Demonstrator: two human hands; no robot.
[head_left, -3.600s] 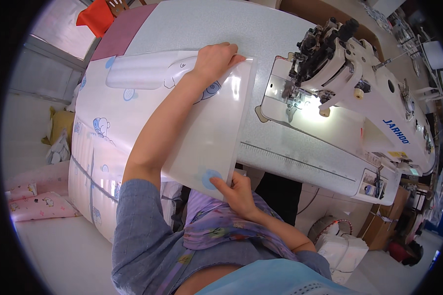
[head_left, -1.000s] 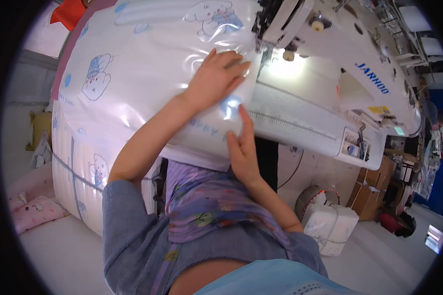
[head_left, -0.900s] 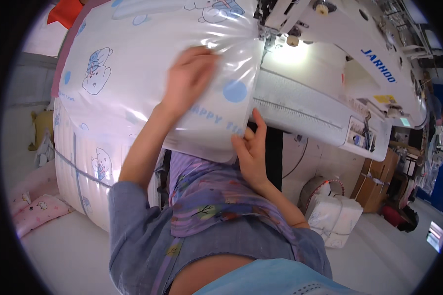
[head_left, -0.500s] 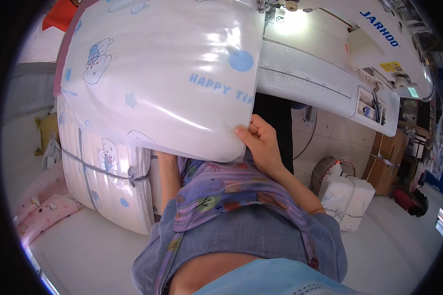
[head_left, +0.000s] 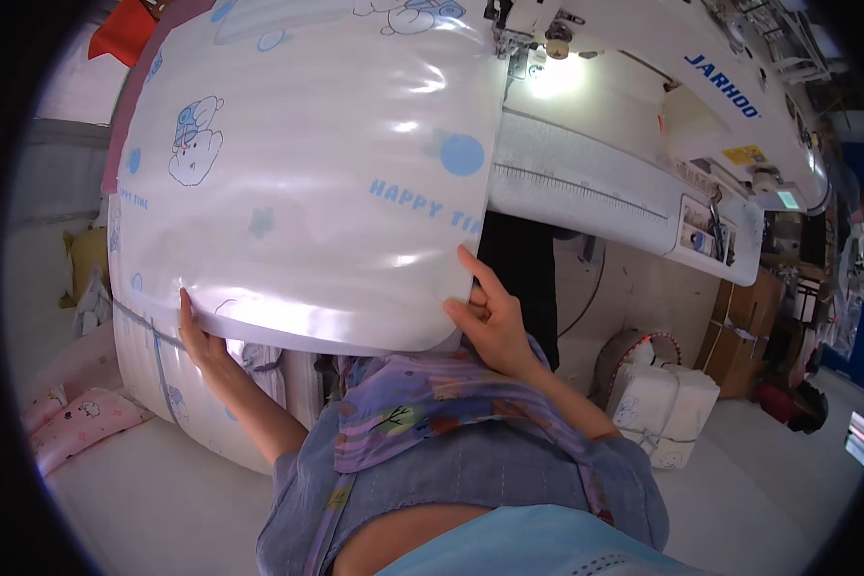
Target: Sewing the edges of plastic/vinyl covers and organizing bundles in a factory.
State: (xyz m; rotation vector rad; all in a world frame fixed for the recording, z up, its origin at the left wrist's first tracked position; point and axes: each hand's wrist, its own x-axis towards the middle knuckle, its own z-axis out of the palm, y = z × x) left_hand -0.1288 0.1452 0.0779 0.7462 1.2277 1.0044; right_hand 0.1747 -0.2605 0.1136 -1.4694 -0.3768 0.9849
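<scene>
A large glossy white sheet [head_left: 326, 221], printed with pale blue bears, dots and lettering, covers the work surface, its rounded near edge hanging over towards my lap. My left hand [head_left: 204, 344] grips that near edge on the left, a fingertip showing on top and the rest partly hidden beneath. At the right near corner my right hand [head_left: 494, 326] holds the edge, thumb on top and index finger stretched along the side. The sheet's far right side lies beside the needle area of a white sewing machine [head_left: 710, 86], whose lamp is lit.
Right of the sheet runs the machine bed with a printed ruler [head_left: 586, 187]. A tied stack of similar printed sheets [head_left: 149, 360] stands below left. At right are a tied white bundle [head_left: 660, 408], a round basket [head_left: 616, 360] and a cardboard box [head_left: 739, 331]. Pink printed cloth [head_left: 91, 427] lies far left.
My left hand has come out from under the sheet and moved left along its near edge. My right hand has shifted slightly down, its index finger now extended. The near edge sits closer to me.
</scene>
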